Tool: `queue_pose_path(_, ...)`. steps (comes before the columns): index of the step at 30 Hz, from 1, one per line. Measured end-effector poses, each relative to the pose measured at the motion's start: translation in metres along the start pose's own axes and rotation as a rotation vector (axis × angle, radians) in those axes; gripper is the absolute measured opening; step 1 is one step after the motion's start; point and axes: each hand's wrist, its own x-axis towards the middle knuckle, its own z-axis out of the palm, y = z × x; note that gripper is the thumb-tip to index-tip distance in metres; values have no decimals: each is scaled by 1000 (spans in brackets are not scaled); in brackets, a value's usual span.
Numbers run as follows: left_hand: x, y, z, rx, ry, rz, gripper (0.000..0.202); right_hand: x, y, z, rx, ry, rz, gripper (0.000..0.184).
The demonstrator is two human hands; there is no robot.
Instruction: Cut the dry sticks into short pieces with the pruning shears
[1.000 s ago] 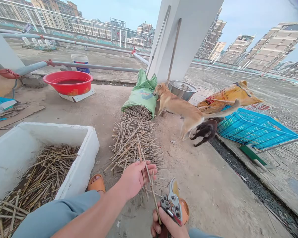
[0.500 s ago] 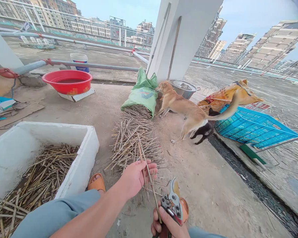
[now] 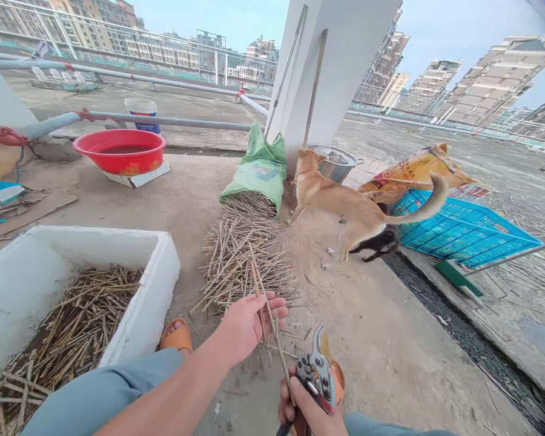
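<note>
My left hand (image 3: pixel 254 324) is shut on a few thin dry stems (image 3: pixel 272 327), which cross the palm and slant down toward my right hand. My right hand (image 3: pixel 309 412) grips red-handled pruning shears (image 3: pixel 315 374) with their metal head up; the blades look closed and hold no stem. Just beyond my left hand lies a loose pile of cut dry stems (image 3: pixel 240 266). More cut pieces (image 3: pixel 72 321) fill a white foam box (image 3: pixel 49 239) at the lower left, beside my knee in grey-blue shorts (image 3: pixel 118 387).
A tan dog (image 3: pixel 340 203) and a black dog (image 3: pixel 381 242) stand close together at the right. Nearby are a green sack (image 3: pixel 258 172), steel pot (image 3: pixel 331 165), yellow bag (image 3: pixel 418 178), blue crate (image 3: pixel 463 230) and red basin (image 3: pixel 120 151). Railings edge the rooftop.
The tan dog has turned from the sack toward the pillar and pot, and the black dog has shifted beside it. My hands barely moved; the whole view tilted slightly.
</note>
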Motion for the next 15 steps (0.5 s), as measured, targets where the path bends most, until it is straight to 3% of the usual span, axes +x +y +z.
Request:
queue_pose_path(7,3,-2,-4,1,-7,7,17,0,2,-3,-11,-9,-16,43)
queue_pose_path(15,3,-3,-3,-24,-40,3,16,-7,-9,7,24,-22,-13,39)
